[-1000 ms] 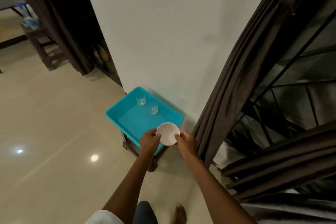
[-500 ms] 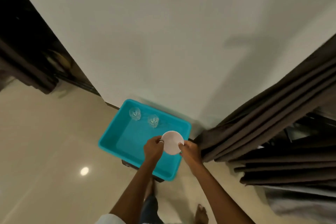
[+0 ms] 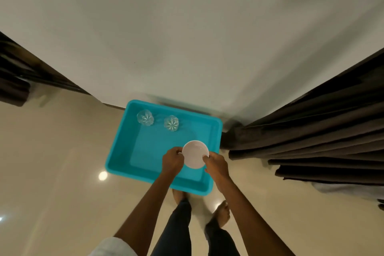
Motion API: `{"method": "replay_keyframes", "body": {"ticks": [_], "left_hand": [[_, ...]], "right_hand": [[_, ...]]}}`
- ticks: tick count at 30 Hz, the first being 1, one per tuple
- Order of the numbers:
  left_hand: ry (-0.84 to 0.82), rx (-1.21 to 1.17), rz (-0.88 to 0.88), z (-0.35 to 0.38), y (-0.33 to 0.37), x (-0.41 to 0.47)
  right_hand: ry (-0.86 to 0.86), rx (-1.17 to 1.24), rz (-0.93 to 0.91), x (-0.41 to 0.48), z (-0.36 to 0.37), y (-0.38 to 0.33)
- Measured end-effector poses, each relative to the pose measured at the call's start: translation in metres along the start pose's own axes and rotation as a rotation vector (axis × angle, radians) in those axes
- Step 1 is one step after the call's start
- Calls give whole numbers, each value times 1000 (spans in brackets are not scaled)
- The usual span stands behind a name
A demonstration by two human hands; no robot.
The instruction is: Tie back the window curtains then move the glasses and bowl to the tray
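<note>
I hold a small white bowl (image 3: pixel 195 153) over the right half of the turquoise tray (image 3: pixel 145 151). My left hand (image 3: pixel 172 160) grips its left rim and my right hand (image 3: pixel 216 164) grips its right rim. Two clear cut glasses stand upright at the tray's far side: one (image 3: pixel 145 117) near the far left corner, the other (image 3: pixel 171 123) just right of it. Dark brown curtain folds (image 3: pixel 311 131) hang to the right of the tray, beside the wall.
The tray sits against a pale wall (image 3: pixel 187 37) on a low stand hidden beneath it. Glossy beige floor (image 3: pixel 52 172) spreads to the left and right. My bare feet (image 3: pixel 222 213) stand just before the tray. A dark curtain or door edge (image 3: pixel 14 81) shows at far left.
The view has tilted down and closed in on the tray. The bowl, in both hands, has moved from the tray's near right corner to a spot over its right half.
</note>
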State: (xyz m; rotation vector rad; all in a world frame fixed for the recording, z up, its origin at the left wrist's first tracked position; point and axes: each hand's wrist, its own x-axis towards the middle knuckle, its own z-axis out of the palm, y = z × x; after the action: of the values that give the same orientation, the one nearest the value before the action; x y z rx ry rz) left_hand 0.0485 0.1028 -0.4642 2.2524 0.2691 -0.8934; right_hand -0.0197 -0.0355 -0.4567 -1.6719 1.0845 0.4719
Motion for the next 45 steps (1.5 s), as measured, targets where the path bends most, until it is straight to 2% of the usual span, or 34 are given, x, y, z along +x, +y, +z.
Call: {"method": "replay_keyframes", "body": {"ticks": [11,19,23,30,38,45], "left_hand": [[-160,124,15,21,-49,41],[-286,71,-95,35,-53,100],[-264,-44,-127,45,-40,129],[-225,-99,-107,48,-18,170],[-324,33,-78,50,-14,187],[-333,-102,-117,53,-22,184]], "right_hand": [[-60,-77,135,44,41,43],[-11,-29,89,89,50,48],[26,-20,91,118,48,29],[66,52,81,155,46,8],[94,28,83,165,60,3],[97,57,51,166,66,5]]}}
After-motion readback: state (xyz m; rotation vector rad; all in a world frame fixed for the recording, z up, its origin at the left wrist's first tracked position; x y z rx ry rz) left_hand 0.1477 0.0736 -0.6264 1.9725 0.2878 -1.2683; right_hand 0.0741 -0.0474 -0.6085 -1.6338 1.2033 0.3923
